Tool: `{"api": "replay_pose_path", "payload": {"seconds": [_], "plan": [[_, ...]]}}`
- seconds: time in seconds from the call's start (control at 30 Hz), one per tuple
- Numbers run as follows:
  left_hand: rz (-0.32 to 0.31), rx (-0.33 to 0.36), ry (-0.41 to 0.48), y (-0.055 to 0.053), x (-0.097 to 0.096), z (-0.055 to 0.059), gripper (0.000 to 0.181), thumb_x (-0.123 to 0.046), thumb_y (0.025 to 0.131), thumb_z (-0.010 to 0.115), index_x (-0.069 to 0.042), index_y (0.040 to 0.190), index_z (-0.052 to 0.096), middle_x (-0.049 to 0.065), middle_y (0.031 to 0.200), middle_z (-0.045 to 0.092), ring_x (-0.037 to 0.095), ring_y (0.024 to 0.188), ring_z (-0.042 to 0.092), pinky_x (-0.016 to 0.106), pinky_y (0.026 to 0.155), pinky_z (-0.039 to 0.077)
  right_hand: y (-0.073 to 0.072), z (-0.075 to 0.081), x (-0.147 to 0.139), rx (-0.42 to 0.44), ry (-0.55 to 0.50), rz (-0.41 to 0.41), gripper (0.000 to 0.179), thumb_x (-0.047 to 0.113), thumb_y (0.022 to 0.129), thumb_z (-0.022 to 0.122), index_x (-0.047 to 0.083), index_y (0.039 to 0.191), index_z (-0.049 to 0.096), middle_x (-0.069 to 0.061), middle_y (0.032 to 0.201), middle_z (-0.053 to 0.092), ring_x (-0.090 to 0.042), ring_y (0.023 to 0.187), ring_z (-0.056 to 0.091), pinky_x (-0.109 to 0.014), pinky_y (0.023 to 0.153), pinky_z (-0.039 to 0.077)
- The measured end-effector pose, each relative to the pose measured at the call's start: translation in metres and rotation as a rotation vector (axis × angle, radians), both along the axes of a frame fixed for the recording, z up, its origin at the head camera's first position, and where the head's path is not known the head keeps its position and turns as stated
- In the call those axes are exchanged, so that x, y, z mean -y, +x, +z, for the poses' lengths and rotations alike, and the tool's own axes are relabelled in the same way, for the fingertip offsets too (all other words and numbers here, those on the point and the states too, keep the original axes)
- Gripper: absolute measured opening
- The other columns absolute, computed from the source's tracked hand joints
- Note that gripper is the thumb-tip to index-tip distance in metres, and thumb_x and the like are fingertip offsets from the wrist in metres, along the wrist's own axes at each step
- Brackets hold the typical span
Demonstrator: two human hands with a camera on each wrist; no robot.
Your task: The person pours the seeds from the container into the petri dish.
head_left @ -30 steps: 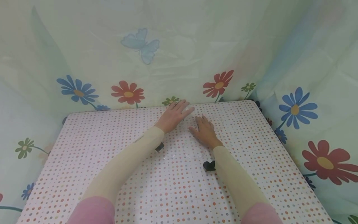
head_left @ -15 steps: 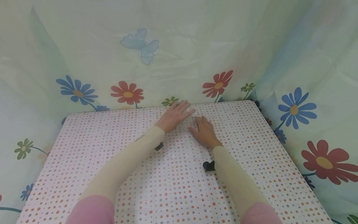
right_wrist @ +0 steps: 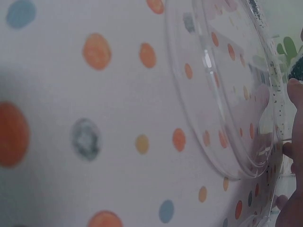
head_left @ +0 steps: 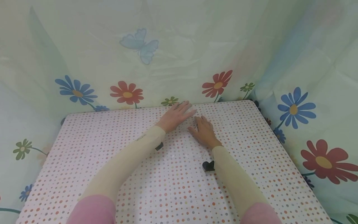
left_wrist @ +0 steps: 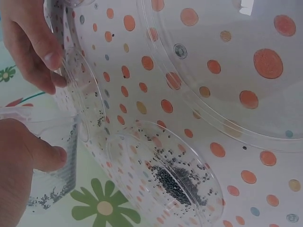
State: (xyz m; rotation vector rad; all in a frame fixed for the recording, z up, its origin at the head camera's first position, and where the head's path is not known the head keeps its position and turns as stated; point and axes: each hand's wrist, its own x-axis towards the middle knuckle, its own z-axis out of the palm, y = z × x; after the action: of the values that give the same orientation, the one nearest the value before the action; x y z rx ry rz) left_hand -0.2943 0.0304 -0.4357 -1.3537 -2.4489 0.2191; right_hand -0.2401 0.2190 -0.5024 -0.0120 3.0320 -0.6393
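Note:
My left hand (head_left: pixel 174 118) grips a clear plastic cup (left_wrist: pixel 71 161) with small black seeds along its inner wall; the thumb lies against it. Seen from the left wrist, the cup is tilted. Opposite it my right hand (head_left: pixel 204 132) stays low, fingertips at the rim of a shallow clear dish (left_wrist: pixel 92 101) with a few seeds in it. Whether they press on that rim is hard to tell. Another clear dish (left_wrist: pixel 208 189) holds a heap of black seeds (left_wrist: pixel 177 184). A large clear round dish (right_wrist: pixel 222 94) lies nearer my body, below the right hand.
The table (head_left: pixel 139 193) wears a dotted cloth, and its back edge meets a flowered curtain (head_left: pixel 179 68). Seeds are scattered over both small dishes. A black wrist camera (head_left: pixel 208 166) hangs under the right forearm.
My left hand has shifted slightly to the right and a little toward me, with the cup still held. My right hand and the dishes look the same.

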Motion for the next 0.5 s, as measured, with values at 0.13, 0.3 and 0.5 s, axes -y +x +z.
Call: {"api": "replay_pose_path", "payload": {"seconds": [0.13, 0.3, 0.5], "plan": [[-0.017, -0.007, -0.012, 0.0015, -0.0005, 0.0013, 0.072, -0.002, 0.093, 0.059, -0.026, 0.152, 0.027, 0.007, 0.159, 0.027, 0.025, 0.151, 0.017, 0.045, 0.123, 0.02, -0.0006, -0.0006, 0.0001, -0.002, 0.005, -0.001, 0.076, 0.057, 0.096, 0.043, 0.011, 0.153, 0.022, -0.013, 0.16, 0.024, -0.03, 0.152, 0.008, -0.055, 0.123, 0.007], [-0.028, -0.043, -0.044, 0.002, -0.0014, 0.0025, 0.07, -0.004, 0.093, 0.059, -0.026, 0.152, 0.027, 0.007, 0.159, 0.029, 0.024, 0.15, 0.019, 0.045, 0.122, 0.023, -0.0014, -0.0019, -0.0002, -0.012, 0.002, -0.003, 0.076, 0.057, 0.096, 0.044, 0.01, 0.152, 0.023, -0.014, 0.16, 0.025, -0.032, 0.151, 0.009, -0.056, 0.123, 0.007], [-0.015, -0.016, -0.033, -0.0006, -0.0012, 0.0018, 0.071, -0.002, 0.093, 0.058, -0.026, 0.153, 0.026, 0.008, 0.16, 0.025, 0.025, 0.151, 0.017, 0.046, 0.123, 0.022, -0.0019, -0.0036, -0.0012, -0.019, -0.009, -0.005, 0.076, 0.056, 0.096, 0.045, 0.012, 0.153, 0.023, -0.013, 0.16, 0.025, -0.031, 0.152, 0.009, -0.056, 0.123, 0.007]]}}
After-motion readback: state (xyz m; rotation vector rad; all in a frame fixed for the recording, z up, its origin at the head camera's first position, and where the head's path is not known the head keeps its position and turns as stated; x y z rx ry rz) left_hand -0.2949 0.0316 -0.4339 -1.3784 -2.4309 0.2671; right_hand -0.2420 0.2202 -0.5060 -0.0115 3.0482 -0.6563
